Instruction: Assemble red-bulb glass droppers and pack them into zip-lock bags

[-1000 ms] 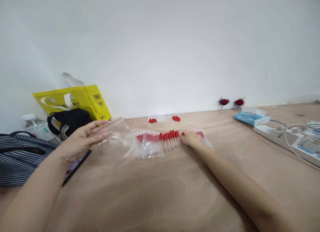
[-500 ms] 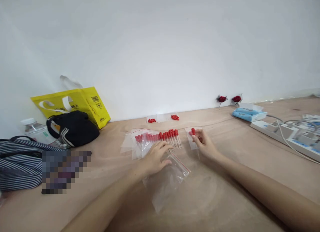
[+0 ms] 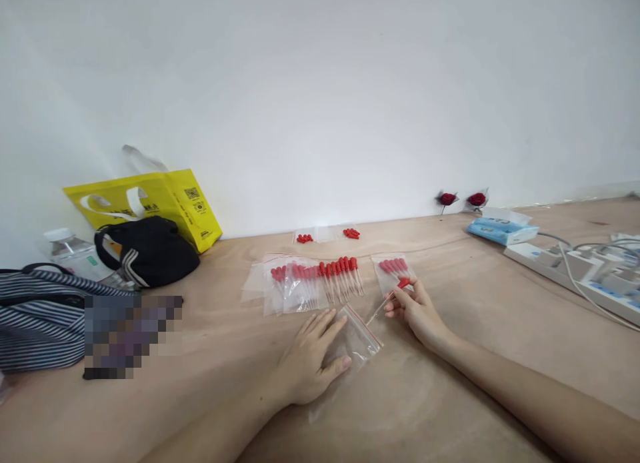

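Note:
My right hand (image 3: 417, 311) pinches a dropper (image 3: 403, 283) with a red rubber bulb and a thin clear tube. The tube slants down to the left, its tip near the red-edged mouth of a clear zip bag (image 3: 361, 346). My left hand (image 3: 313, 360) lies on that bag, fingers stretched out and thumb apart. Beyond it runs a row of droppers (image 3: 343, 276) with red bulbs, the left ones inside overlapping clear bags (image 3: 300, 293). Just past my right hand lies another clear bag (image 3: 381, 283) holding several red-bulbed droppers.
Against the wall are small bags with red pieces (image 3: 351, 234) and two dark red roses (image 3: 447, 198). A blue tissue pack (image 3: 500, 231) and a power strip (image 3: 590, 273) with cables sit right. Left are a yellow bag (image 3: 195, 216), black cap (image 3: 160, 253), bottle (image 3: 70, 253) and striped bag (image 3: 40, 323).
My right hand has drawn the dropper down and left, from over the right-hand bag toward the zip bag's mouth. My left hand has shifted nearer and flattened on the zip bag.

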Available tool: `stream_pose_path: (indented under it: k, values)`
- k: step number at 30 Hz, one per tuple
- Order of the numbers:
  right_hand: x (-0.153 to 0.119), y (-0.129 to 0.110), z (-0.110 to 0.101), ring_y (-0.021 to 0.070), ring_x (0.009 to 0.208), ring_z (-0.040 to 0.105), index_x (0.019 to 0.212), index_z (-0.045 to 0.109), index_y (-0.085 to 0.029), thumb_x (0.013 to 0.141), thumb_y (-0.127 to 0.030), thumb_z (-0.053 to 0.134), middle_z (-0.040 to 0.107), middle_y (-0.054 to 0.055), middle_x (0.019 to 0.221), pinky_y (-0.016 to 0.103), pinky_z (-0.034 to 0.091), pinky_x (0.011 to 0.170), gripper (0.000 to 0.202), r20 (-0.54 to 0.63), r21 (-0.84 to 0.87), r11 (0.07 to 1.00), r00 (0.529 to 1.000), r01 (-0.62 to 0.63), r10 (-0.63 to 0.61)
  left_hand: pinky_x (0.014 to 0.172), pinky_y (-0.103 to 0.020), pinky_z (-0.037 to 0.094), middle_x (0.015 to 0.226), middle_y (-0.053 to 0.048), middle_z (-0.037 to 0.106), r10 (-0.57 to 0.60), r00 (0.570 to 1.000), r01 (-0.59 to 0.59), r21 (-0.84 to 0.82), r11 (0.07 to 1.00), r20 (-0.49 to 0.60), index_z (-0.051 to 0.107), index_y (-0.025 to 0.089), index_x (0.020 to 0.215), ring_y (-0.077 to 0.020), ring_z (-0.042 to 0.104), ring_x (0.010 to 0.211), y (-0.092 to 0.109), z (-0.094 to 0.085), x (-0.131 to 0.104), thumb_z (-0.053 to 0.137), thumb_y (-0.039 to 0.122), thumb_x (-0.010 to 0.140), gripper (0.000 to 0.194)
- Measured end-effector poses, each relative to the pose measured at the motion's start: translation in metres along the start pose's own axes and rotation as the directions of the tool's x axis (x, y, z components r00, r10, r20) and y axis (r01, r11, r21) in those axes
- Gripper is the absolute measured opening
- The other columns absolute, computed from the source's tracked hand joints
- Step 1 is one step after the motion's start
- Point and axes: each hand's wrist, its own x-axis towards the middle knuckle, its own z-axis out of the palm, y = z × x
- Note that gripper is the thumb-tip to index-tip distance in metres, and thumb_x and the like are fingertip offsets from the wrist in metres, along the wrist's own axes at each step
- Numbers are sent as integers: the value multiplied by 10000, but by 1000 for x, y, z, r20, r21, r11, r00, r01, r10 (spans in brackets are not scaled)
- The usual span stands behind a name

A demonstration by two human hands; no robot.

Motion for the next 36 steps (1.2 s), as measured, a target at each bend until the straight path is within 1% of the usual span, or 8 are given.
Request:
stream_pose_path:
  k: [11, 15, 18, 21, 24, 28, 34, 36]
  values:
    - [-9, 4, 4, 123, 564, 574, 849, 380, -228, 642, -501, 605, 595, -24, 674, 285, 474, 564, 410, 195, 0, 996, 976, -93, 91, 993, -460, 287, 1387, -111, 286, 119, 991, -122, -64, 990, -55, 352, 206, 1301, -277, 264, 1258, -5, 0, 12, 517, 413, 792, 573]
    - [-6, 1, -3, 91, 535, 519, 733, 462, -187, 583, -464, 671, 551, -37, 619, 240, 429, 534, 378, 332, -182, 981, 935, -68, 127, 899, -407, 398, 1145, -115, 527, 209, 955, -220, -26, 975, -211, 593, 182, 1076, -256, 486, 1057, -8, -4, 24, 579, 394, 751, 388]
    - [0, -2, -13, 68, 509, 451, 696, 543, -159, 584, -425, 684, 520, -39, 597, 211, 368, 495, 322, 441, -367, 930, 885, 25, 150, 834, -366, 442, 994, -83, 608, 212, 959, -224, -46, 973, -190, 631, 187, 1007, -213, 563, 915, -9, -10, 22, 541, 373, 784, 304]
    - [4, -2, -21, 74, 522, 419, 717, 602, -156, 615, -404, 667, 499, -37, 582, 207, 330, 494, 276, 530, -457, 880, 834, 128, 154, 911, -391, 396, 1177, -64, 551, 214, 974, -221, -109, 969, -71, 564, 231, 1116, -229, 497, 1078, -9, -17, 10, 534, 336, 786, 348]
    - [5, 1, -23, 79, 518, 403, 773, 614, -169, 622, -372, 668, 481, -47, 573, 207, 315, 493, 259, 517, -465, 870, 848, 165, 115, 978, -429, 325, 1287, -55, 464, 193, 981, -190, -148, 971, 9, 482, 241, 1205, -237, 382, 1203, -9, -18, 1, 538, 313, 778, 437]
    - [0, 4, -16, 85, 515, 413, 749, 588, -173, 646, -364, 651, 500, -41, 573, 208, 315, 500, 226, 482, -460, 868, 874, 185, 69, 1003, -436, 294, 1308, -61, 436, 167, 986, -167, -157, 973, -12, 450, 226, 1232, -229, 356, 1224, -7, -13, 2, 538, 330, 779, 474]
    - [-5, 3, -6, 86, 509, 398, 728, 622, -161, 743, -390, 545, 511, -18, 578, 212, 300, 495, 242, 634, -473, 831, 768, 292, 91, 1020, -428, 278, 1320, -66, 420, 172, 985, -174, -153, 973, -30, 448, 206, 1235, -227, 341, 1233, -5, -7, 6, 525, 325, 791, 467]
    - [-3, 3, -7, 78, 510, 400, 763, 601, -166, 741, -375, 554, 500, -32, 583, 205, 309, 502, 215, 625, -430, 865, 777, 258, 79, 1024, -427, 274, 1324, -68, 414, 173, 985, -175, -150, 973, -29, 443, 203, 1239, -226, 337, 1235, -6, -6, 6, 521, 331, 793, 470]
